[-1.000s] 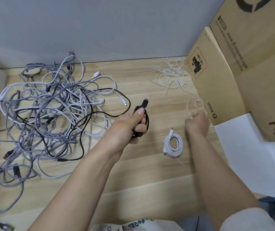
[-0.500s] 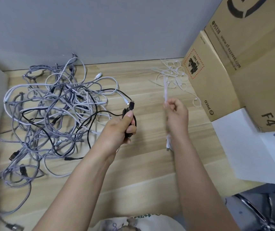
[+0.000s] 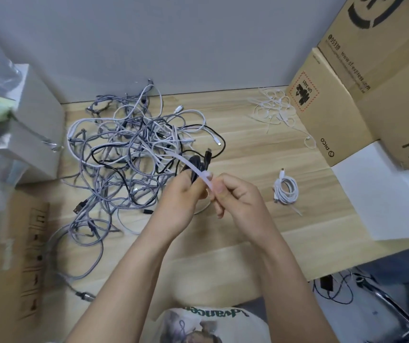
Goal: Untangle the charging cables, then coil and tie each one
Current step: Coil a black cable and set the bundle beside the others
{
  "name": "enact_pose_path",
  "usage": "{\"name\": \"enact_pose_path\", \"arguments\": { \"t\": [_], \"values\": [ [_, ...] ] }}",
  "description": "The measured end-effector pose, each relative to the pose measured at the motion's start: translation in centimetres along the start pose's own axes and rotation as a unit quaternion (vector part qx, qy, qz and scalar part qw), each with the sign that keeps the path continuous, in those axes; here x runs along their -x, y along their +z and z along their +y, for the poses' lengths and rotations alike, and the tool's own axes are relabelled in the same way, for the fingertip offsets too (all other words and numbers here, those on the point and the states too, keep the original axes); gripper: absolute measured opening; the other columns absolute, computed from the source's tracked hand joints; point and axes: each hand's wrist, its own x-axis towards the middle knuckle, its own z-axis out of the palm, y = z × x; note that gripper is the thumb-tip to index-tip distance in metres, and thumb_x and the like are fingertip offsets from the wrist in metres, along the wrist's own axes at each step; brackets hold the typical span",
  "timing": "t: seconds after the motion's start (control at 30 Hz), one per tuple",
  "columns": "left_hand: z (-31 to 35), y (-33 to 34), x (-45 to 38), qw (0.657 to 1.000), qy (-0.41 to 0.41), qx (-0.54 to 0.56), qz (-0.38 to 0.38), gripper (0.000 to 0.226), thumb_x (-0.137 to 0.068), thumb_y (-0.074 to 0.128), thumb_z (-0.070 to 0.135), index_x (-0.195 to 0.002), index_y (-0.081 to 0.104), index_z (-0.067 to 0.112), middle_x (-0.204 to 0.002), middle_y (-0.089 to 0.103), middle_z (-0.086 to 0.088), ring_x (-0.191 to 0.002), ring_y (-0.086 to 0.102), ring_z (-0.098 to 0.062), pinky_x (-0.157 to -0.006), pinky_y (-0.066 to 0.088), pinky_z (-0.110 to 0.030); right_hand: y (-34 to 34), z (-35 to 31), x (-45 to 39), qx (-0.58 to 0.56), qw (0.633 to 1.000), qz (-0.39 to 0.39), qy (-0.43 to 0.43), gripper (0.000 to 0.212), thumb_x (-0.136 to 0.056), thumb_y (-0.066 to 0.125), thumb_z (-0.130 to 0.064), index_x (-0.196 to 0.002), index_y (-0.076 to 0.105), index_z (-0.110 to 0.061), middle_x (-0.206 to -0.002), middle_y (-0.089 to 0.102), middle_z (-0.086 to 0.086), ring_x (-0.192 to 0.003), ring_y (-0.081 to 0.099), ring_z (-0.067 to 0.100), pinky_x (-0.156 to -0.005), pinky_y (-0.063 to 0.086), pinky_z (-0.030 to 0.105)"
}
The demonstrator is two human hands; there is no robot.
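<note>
My left hand [image 3: 182, 194] grips the light, springy black cable coil [image 3: 196, 167] above the surface's [image 3: 248, 154] middle; my right fingers [image 3: 219, 188] pinch a limp white tie [image 3: 193, 169], best held near its end

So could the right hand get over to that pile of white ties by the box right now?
Probably not at once: the right hand pinches a white tie. The bare table toward the pile of ties is otherwise open.
</note>
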Motion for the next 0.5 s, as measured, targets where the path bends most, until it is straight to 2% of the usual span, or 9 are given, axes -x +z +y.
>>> {"name": "enact_pose_path", "arguments": {
  "t": [0.07,0.1,0.17,0.23,0.3,0.37,0.43,0.5],
  "values": [
    [0.1,-0.2,0.8,1.000,0.009,0.027,0.003,0.046,-0.086,0.050,0.049,-0.072,0.051,0.005,-0.062,0.055,-0.008,-0.062,0.049,-0.011,-0.059,0.032,-0.031,0.6,-0.8,0.6,-0.036,0.998,0.022,0.035,0.052,-0.090,0.050,-0.055,-0.057,0.051,-0.014,-0.053,0.050,0.004,-0.050,0.048,0.016,-0.057,0.044,0.032],
    [0.2,-0.3,1.1,0.999,0.015,0.034,0.007,0.046,-0.088,0.051,0.046,-0.072,0.050,0.002,-0.060,0.053,-0.006,-0.061,0.047,-0.011,-0.059,0.033,-0.031,0.6,-1.1,0.7,-0.068,0.996,0.023,0.057,0.051,-0.085,0.049,-0.054,-0.053,0.052,-0.014,-0.052,0.054,0.004,-0.049,0.052,0.018,-0.057,0.046,0.030],
    [0.4,-0.3,1.5,0.999,0.042,0.030,0.015,0.049,-0.085,0.050,0.047,-0.072,0.049,0.000,-0.058,0.049,-0.002,-0.060,0.046,-0.014,-0.061,0.037,-0.033,0.5,-1.5,1.0,-0.100,0.991,-0.006,0.089,0.032,-0.077,0.057,-0.037,-0.054,0.057,-0.015,-0.053,0.060,0.005,-0.050,0.060,0.019,-0.055,0.051,0.024],
    [0.9,-0.3,1.9,0.996,0.071,0.037,0.029,0.040,-0.084,0.049,0.043,-0.070,0.048,0.005,-0.062,0.049,0.000,-0.063,0.045,-0.014,-0.063,0.037,-0.032,0.1,-1.5,1.2,-0.130,0.984,-0.030,0.121,0.012,-0.072,0.065,-0.017,-0.070,0.056,-0.009,-0.057,0.064,0.005,-0.054,0.065,0.018,-0.055,0.054,0.023],
    [1.5,-0.2,2.2,0.994,0.099,0.044,0.029,0.028,-0.084,0.049,0.038,-0.069,0.050,0.014,-0.064,0.050,0.006,-0.065,0.045,-0.011,-0.064,0.038,-0.031,-0.3,-1.6,1.3,-0.177,0.972,-0.047,0.150,0.017,-0.076,0.062,-0.002,-0.088,0.051,-0.007,-0.058,0.064,0.005,-0.056,0.066,0.017,-0.054,0.055,0.023],
    [1.9,-0.2,2.3,0.992,0.124,0.009,0.022,0.025,-0.084,0.048,0.039,-0.069,0.051,0.019,-0.062,0.050,0.012,-0.063,0.046,-0.008,-0.063,0.039,-0.031,-0.9,-1.6,1.2,-0.214,0.958,-0.066,0.179,0.024,-0.077,0.059,-0.003,-0.099,0.051,-0.007,-0.060,0.064,0.005,-0.057,0.067,0.015,-0.053,0.054,0.020],
    [2.0,0.0,2.2,0.987,0.155,-0.040,0.018,0.028,-0.085,0.047,0.043,-0.069,0.051,0.020,-0.062,0.053,0.011,-0.064,0.049,-0.009,-0.065,0.042,-0.036,-1.4,-1.8,0.9,-0.254,0.939,-0.078,0.217,0.022,-0.079,0.057,-0.001,-0.099,0.053,-0.008,-0.062,0.063,0.004,-0.050,0.062,0.009,-0.045,0.049,0.014],
    [1.7,0.0,1.9,0.977,0.182,-0.111,0.013,0.028,-0.086,0.043,0.047,-0.068,0.048,0.026,-0.064,0.058,0.010,-0.070,0.052,-0.014,-0.068,0.044,-0.040,-1.9,-1.6,0.7,-0.292,0.921,-0.083,0.243,0.023,-0.086,0.050,0.011,-0.095,0.053,-0.009,-0.062,0.059,0.004,-0.040,0.047,0.002,-0.034,0.037,0.010]
  ]
}}
